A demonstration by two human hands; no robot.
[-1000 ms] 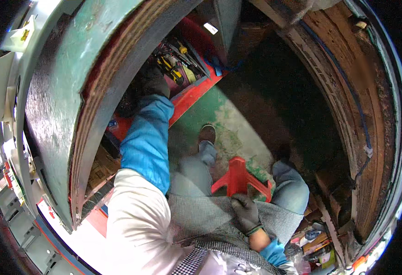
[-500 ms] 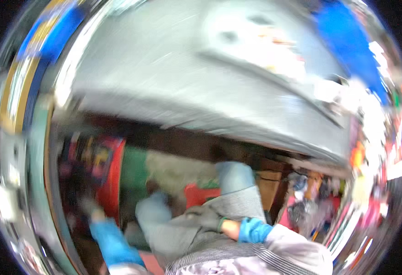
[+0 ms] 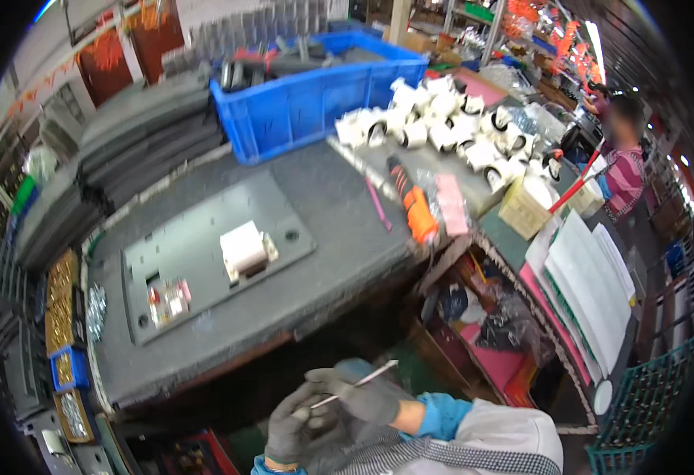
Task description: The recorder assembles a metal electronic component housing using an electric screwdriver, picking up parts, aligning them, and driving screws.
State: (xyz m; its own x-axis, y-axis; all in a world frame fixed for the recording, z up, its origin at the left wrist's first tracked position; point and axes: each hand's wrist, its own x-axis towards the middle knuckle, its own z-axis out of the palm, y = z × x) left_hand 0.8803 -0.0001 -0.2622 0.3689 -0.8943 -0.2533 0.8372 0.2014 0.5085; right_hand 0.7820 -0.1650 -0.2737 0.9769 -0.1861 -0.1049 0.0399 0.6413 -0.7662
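Over my lap, my left hand and my right hand, both in grey gloves, are close together. A thin pale rod slants between them, its far end sticking out past my right hand. My left fingers pinch its lower end, and my right fingers close round its middle. Beyond them on the bench lies a flat grey metal panel with holes. On the panel sit a white block-shaped part and a small clear bag of parts.
An orange and black power screwdriver lies on the bench, beside a pink strip. Behind stand a blue crate and a heap of white parts. Screw bins line the left. A co-worker is at the far right.
My view has swung up and sharpened, showing more of the bench. My hands, apart before, have come together, and the thin rod now shows in them.
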